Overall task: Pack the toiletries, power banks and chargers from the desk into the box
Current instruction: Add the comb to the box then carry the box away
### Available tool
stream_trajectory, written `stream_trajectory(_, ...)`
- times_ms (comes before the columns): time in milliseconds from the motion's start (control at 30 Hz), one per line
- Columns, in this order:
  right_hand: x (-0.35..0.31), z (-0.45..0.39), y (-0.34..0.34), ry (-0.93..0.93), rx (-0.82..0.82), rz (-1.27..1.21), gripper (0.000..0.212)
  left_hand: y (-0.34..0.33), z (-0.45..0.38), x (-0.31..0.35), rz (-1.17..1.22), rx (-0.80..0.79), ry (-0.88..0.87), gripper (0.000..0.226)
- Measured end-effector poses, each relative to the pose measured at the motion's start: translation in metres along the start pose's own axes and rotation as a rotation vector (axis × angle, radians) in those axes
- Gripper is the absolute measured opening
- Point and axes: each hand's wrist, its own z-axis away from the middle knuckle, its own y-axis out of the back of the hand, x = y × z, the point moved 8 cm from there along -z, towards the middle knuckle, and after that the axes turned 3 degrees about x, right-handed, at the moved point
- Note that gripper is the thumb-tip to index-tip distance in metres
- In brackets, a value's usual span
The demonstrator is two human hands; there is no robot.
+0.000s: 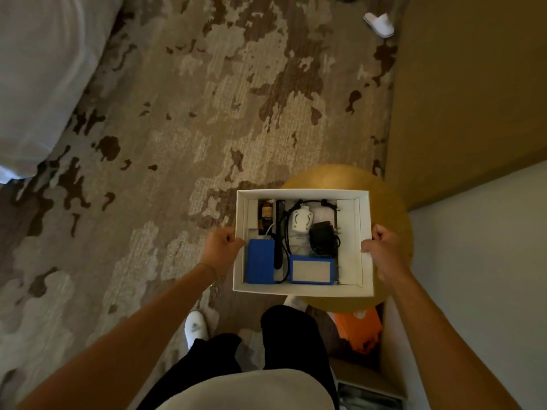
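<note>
I hold a white open box (302,193) level above the carpet, in front of my legs. My left hand (222,247) grips its left wall and my right hand (384,253) grips its right wall. Inside lie two blue power banks (260,261) (311,270), a white charger (301,221), a black charger with its cable (323,238), a black comb (279,232) and a small brown bottle (266,213).
A round golden stool (343,177) stands under the box. A white bed (38,78) fills the left. A wooden panel (467,93) and white wall rise on the right. An orange bag (359,327) lies low right, a white slipper (380,23) far off.
</note>
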Motion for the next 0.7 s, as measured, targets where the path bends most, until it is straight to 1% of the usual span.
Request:
stream_trajectory(67, 0.011, -0.026, 0.007, -0.011, 0.009, 0.013, 0.016, -0.024, -0.016, 0.0, 0.009, -0.017, 0.022, 0.026)
stream_trajectory(167, 0.027, -0.061, 0.018, -0.024, 0.037, 0.007, 0.023, -0.052, -0.036, 0.003, 0.001, -0.016, 0.036, 0.035)
stream_trajectory(267, 0.04, -0.09, 0.025, -0.039, 0.036, 0.017, 0.016, -0.077, -0.054, 0.006, -0.032, -0.022, 0.043, 0.042)
stream_trajectory(400, 0.057, -0.12, 0.034, -0.061, 0.031, 0.034, 0.024, -0.109, -0.073, 0.005, -0.065, -0.045, 0.056, 0.035)
stream_trajectory(500, 0.068, -0.134, 0.037, -0.066, 0.026, 0.047, 0.022, -0.129, -0.085, 0.0, -0.074, -0.08, 0.079, 0.023)
stream_trajectory(533, 0.071, -0.138, 0.037, -0.066, 0.022, 0.05, 0.021, -0.133, -0.088, -0.002, -0.081, -0.083, 0.085, 0.022)
stream_trajectory(700, 0.084, -0.153, 0.036, -0.078, 0.011, 0.066, 0.024, -0.147, -0.103, -0.006, -0.113, -0.071, 0.098, 0.038)
